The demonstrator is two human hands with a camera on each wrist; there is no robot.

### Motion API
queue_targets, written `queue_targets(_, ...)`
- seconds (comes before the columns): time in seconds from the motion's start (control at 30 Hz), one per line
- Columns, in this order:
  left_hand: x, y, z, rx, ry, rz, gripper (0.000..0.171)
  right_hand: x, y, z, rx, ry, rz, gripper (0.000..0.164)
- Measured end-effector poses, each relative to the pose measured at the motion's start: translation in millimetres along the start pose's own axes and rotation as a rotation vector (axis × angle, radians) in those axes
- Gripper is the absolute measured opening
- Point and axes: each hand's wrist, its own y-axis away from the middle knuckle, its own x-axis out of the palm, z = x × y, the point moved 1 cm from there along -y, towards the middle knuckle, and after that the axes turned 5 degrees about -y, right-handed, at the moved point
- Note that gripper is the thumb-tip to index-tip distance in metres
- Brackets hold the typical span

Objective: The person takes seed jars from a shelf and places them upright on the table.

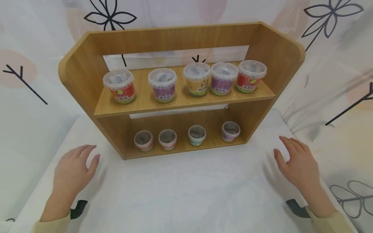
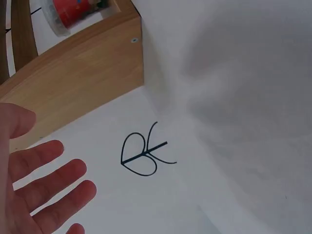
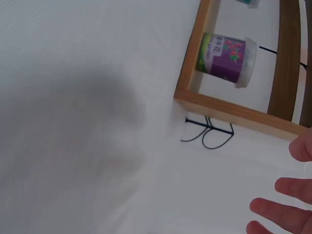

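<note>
My left hand (image 1: pixel 73 168) hovers over the white table at the left, fingers relaxed and holding nothing. On the right, my right hand (image 1: pixel 301 161) is likewise relaxed, with nothing in it. Between and beyond them stands a two-tier wooden shelf (image 1: pixel 180 40). Its upper board carries several lidded plastic cups: a red one (image 1: pixel 123 93) at the left end, a purple one (image 1: pixel 164 92), a yellow one (image 1: pixel 198 85), another purple one (image 1: pixel 222 84) and another red one (image 1: pixel 247 82). Along the lower board sit smaller cups, among them a teal one (image 1: pixel 196 140) and a purple one (image 1: pixel 228 136).
Two more small cups, pinkish in colour, stand at the lower left: one cup (image 1: pixel 144 146) beside another cup (image 1: pixel 168 145). A white cloth (image 1: pixel 186 191) covers the table. Behind the shelf hangs a pale curtain (image 1: pixel 163 13) with black leaf drawings.
</note>
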Motion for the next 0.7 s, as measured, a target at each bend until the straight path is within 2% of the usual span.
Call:
queue_targets(0.17,0.4,-3.5,-7.0,-0.107,0.194,-0.002,0.036,3,-5,0,0.109,-0.132,-0.02,0.043)
queue_targets(0.33,2.6,-10.2,-16.4,-0.189,0.404,-0.013,0.042,9,-13,4,0.189,-0.288,-0.09,0.041)
queue_targets(0.47,5.3,-16.9,-21.9,-0.185,0.525,-0.033,0.052,17,-22,8,0.263,-0.385,-0.105,0.041)
queue_targets(0.57,6.0,-21.8,-26.1,-0.184,0.586,-0.006,0.065,22,-30,13,0.325,-0.464,-0.091,0.042)
queue_targets(0.7,5.2,-27.6,-32.3,-0.213,0.628,0.029,0.078,30,-41,21,0.406,-0.587,-0.08,0.044)
